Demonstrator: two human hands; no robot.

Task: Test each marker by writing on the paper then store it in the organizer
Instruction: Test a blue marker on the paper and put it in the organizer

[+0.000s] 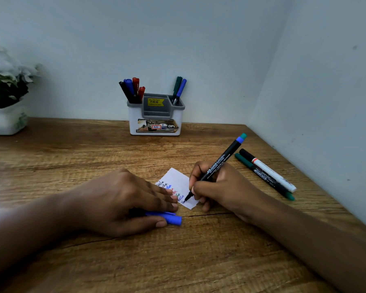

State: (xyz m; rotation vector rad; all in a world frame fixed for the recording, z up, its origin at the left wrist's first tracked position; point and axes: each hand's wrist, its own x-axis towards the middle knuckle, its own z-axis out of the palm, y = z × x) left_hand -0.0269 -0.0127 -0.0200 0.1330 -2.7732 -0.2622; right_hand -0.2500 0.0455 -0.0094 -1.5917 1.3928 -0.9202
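Observation:
My right hand (222, 187) grips a black marker with a blue end (224, 159), its tip touching the small white paper (178, 178), which carries several lines of coloured writing. My left hand (123, 199) lies flat on the paper's left edge and pins a blue cap (171, 218) between thumb and fingers. The white and grey organizer (156, 117) stands at the back by the wall, with several markers in its left slot and two in its right slot. A green marker (262, 176) and a white-bodied marker (270, 172) lie on the table to the right.
The wooden table (93, 153) meets walls at the back and on the right. A white pot with a plant (4, 98) sits at the far left.

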